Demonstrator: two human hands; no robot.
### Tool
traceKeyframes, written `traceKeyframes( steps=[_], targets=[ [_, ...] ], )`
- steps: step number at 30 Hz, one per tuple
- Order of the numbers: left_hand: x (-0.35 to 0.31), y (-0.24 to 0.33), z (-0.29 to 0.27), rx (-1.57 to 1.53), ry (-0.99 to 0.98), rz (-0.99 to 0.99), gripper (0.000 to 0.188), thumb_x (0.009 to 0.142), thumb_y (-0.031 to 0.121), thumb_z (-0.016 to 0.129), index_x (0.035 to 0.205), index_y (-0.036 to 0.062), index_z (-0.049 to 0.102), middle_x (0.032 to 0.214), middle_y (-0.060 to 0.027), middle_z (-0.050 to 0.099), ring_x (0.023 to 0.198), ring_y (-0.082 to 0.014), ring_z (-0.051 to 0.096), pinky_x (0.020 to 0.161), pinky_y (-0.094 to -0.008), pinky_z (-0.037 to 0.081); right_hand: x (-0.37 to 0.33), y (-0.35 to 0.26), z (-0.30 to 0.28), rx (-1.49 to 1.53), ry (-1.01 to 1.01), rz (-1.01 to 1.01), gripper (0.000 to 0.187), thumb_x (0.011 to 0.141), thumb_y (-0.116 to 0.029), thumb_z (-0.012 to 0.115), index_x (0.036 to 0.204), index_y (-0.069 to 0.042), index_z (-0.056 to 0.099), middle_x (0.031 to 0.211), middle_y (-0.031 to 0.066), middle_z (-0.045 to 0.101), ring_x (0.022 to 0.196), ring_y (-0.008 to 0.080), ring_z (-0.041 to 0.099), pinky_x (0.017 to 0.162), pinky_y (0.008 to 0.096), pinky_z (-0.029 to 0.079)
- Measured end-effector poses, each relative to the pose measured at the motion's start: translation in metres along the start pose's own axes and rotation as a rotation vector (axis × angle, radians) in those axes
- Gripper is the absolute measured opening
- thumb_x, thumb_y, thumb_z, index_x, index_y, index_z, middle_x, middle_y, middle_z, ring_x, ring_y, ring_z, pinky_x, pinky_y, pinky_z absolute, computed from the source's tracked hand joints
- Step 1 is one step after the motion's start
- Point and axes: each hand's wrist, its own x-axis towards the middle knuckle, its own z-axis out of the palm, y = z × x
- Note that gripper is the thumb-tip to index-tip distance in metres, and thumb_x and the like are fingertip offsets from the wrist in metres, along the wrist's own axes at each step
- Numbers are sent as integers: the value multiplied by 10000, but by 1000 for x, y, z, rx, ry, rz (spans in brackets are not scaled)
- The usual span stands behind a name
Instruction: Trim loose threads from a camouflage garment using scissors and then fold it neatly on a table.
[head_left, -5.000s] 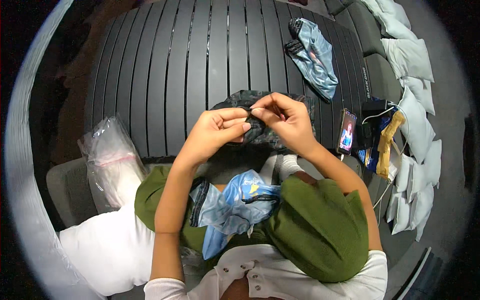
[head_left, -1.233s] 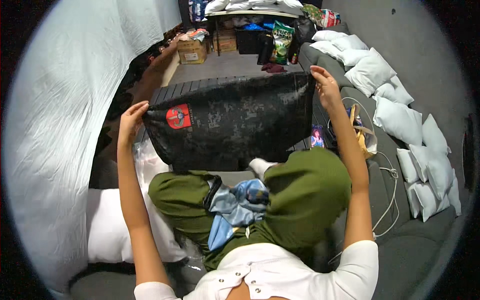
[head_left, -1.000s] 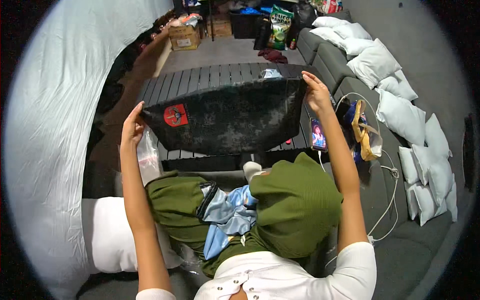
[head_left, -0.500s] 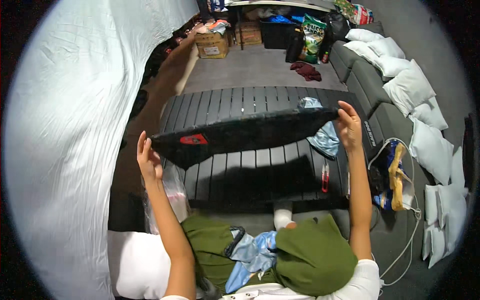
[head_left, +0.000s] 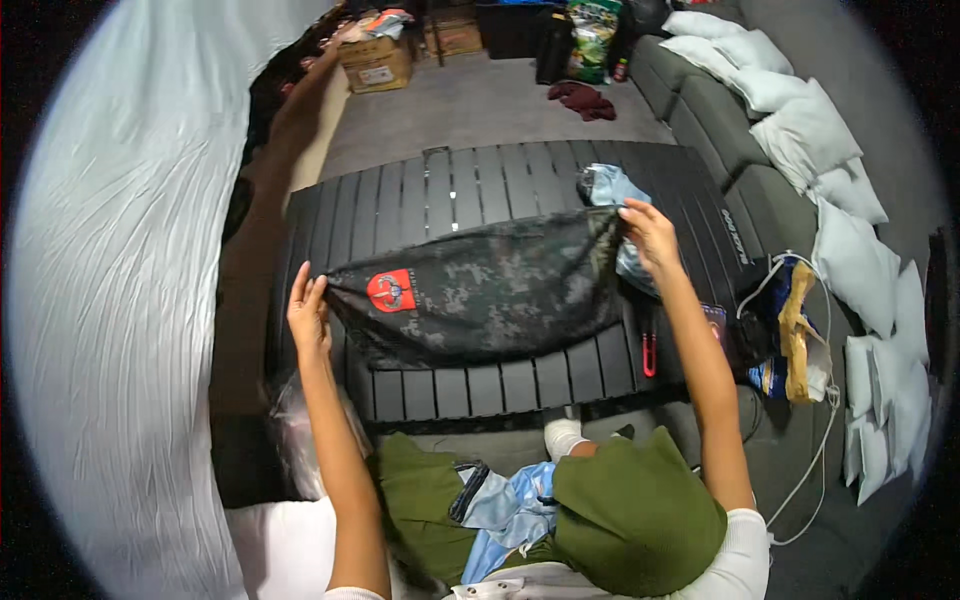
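Observation:
Stretched out over the table is a dark camouflage cloth [head_left: 500, 285] with a red printed patch near its left end. My left hand [head_left: 309, 308] pinches its upper left corner, while my right hand [head_left: 650, 232] grips the upper right corner. Most of the cloth hangs in a shallow sag between them, its printed side toward me. Light blue fabric [head_left: 610, 186] lies partly hidden behind the cloth, near my right hand. Red-handled thread snips [head_left: 649, 352] rest on the table below that hand. Across my lap lies another light blue fabric piece [head_left: 505, 505] with a dark edge.
The black slatted table [head_left: 520, 390] stands before me. A grey sofa [head_left: 765, 215] with several white cushions [head_left: 815, 135] runs along the right, near a white cable [head_left: 825, 440]. A pale sheet [head_left: 130, 300] hangs at left. Cardboard boxes [head_left: 375, 68] stand at the back.
The cloth has come down and tilted, so its printed face shows more fully. My right hand has moved left and slightly down. The view has shifted downward.

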Motion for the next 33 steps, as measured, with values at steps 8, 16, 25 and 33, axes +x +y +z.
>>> traceKeyframes(
  steps=[8, 16, 25, 33],
  targets=[
    [-13, 33, 0, 22, 18, 115, 425, 776, -32, 600, 1179, 81, 523, 827, 62, 525, 577, 21, 436, 423, -105, 313, -18, -14, -7, 161, -121, -305, 246, 748, 60, 607, 974, -29, 569, 872, 14, 571, 808, 101, 545, 735, 221, 433],
    [-52, -21, -59, 711, -430, 67, 324, 703, -2, 663, 1020, 48, 625, 953, 32, 496, 779, -64, 474, 692, -184, 387, -58, 28, -54, -483, -313, -49, 373, 694, 43, 640, 1057, -2, 566, 956, 43, 606, 884, 115, 562, 793, 231, 442],
    [-81, -9, -74, 1119, -840, -78, 161, 681, 29, 657, 841, 11, 639, 857, -71, 606, 773, -157, 563, 689, -262, 440, -89, 19, -74, -1064, -785, 3, 112, 694, 6, 623, 805, -12, 631, 843, 72, 602, 816, 141, 562, 721, 266, 438],
    [-43, 2, -46, 569, -338, -450, 181, 786, 58, 584, 958, 2, 570, 692, -7, 516, 603, -83, 496, 634, -230, 442, -52, 1, -37, -673, -455, 299, 96, 771, -53, 582, 857, -16, 559, 735, 73, 584, 620, 124, 573, 533, 211, 447]
  ],
)
